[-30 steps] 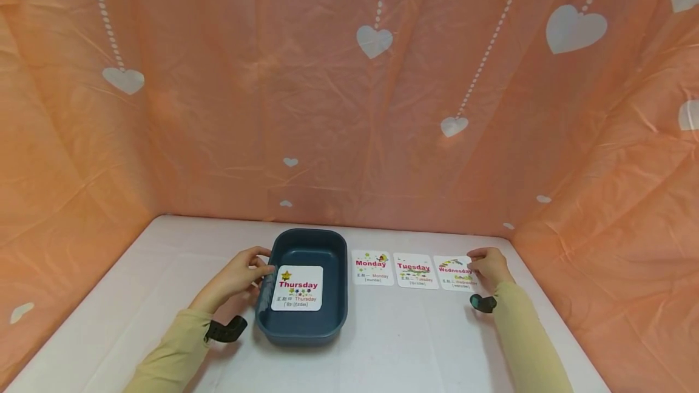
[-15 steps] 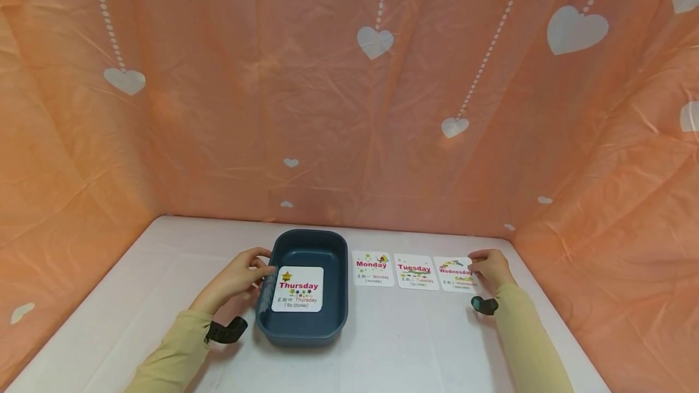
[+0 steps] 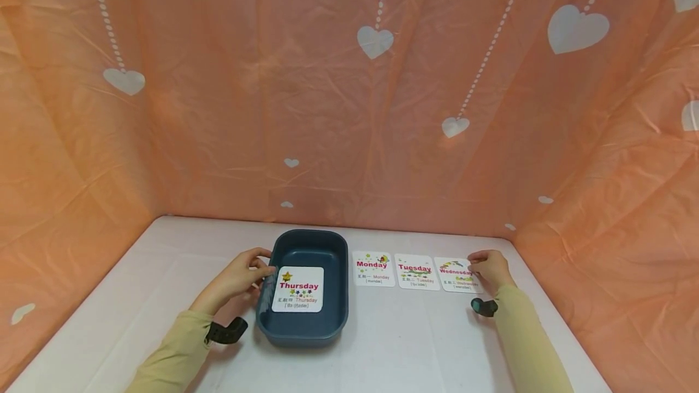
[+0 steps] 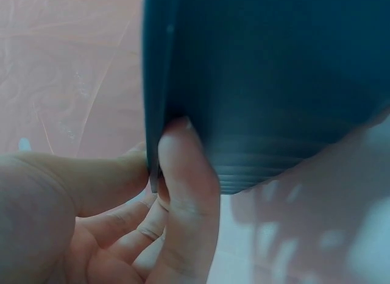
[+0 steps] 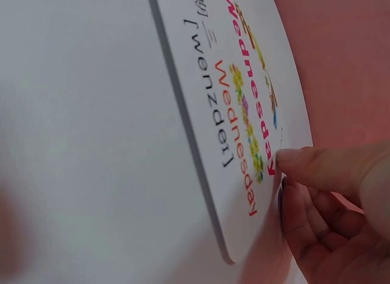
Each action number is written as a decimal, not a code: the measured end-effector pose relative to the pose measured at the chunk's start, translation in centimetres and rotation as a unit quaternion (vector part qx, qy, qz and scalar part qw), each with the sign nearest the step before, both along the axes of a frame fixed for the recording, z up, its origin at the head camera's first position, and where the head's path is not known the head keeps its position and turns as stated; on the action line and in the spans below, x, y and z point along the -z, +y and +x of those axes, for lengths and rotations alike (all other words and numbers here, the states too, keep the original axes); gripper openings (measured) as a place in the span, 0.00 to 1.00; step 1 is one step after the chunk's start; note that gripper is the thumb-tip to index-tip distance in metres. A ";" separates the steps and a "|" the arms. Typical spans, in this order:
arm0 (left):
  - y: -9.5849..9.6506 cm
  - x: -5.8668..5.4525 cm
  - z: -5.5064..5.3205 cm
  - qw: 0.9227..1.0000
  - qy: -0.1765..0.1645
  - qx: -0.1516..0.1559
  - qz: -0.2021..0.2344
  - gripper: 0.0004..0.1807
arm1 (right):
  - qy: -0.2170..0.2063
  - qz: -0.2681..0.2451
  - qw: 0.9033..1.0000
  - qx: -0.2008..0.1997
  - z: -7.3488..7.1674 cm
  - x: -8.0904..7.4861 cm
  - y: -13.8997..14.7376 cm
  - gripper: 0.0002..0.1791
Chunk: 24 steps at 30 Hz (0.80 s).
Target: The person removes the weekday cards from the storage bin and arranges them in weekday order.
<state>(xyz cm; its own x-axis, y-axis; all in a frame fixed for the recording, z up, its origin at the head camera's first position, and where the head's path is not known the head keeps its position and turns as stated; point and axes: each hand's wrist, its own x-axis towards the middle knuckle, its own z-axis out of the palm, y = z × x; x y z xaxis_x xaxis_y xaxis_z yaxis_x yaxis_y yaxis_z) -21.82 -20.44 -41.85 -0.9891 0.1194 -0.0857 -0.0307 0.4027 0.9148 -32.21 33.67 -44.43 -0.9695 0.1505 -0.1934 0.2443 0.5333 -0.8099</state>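
In the head view my left hand (image 3: 236, 278) pinches the left rim of a dark blue rectangular tub (image 3: 302, 335). The left wrist view shows the thumb and a finger on either side of the tub's edge (image 4: 157, 113). Inside the tub lies a white card marked Thursday (image 3: 297, 290). At the right, my right hand (image 3: 493, 268) holds the right edge of the Wednesday card (image 3: 455, 275) between thumb and fingers. That card (image 5: 207, 113) fills much of the right wrist view. Left of it lie the Tuesday card (image 3: 417, 273) and the Monday card (image 3: 374, 269).
The three cards outside the tub form a row on the white table (image 3: 393, 344), right of the tub. Orange cloth with white hearts (image 3: 327, 108) hangs behind the table and at both sides. Each wrist wears a dark band (image 3: 226, 330).
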 end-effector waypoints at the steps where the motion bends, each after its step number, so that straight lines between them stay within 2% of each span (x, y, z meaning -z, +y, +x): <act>1: 0.0 0.0 0.0 1.000 0.002 0.002 0.001 0.24 | -0.001 -0.001 1.000 0.002 0.0 0.0 0.0 0.17; 9: 0.2 0.1 0.1 1.000 -0.004 -0.005 0.007 0.23 | 0.013 -0.028 1.000 -0.001 0.2 -0.1 0.4 0.19; 13: 0.1 0.2 0.1 1.000 -0.001 -0.007 0.004 0.23 | 0.029 -0.032 0.999 -0.014 0.5 -1.1 0.4 0.20; 18: 0.1 0.1 0.1 1.000 0.004 -0.004 0.004 0.23 | 0.065 -0.004 0.997 -0.040 0.5 -2.3 0.0 0.20; 21: 0.0 0.1 0.1 1.000 0.006 -0.002 0.002 0.23 | 0.087 -0.001 0.995 -0.058 0.6 -3.0 -0.7 0.20; 24: 0.0 0.2 0.1 1.000 0.007 -0.003 0.001 0.23 | 0.091 -0.008 0.993 -0.068 0.6 -3.7 -1.8 0.21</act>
<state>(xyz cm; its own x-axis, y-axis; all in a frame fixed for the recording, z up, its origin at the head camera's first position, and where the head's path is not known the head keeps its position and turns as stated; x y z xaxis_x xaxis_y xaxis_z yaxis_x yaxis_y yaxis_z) -21.77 -20.42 -42.03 -0.9909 0.1134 -0.0720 -0.0205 0.4014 0.9157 -31.57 31.89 -40.75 -0.9998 0.0139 -0.0138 0.0191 0.5379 -0.8428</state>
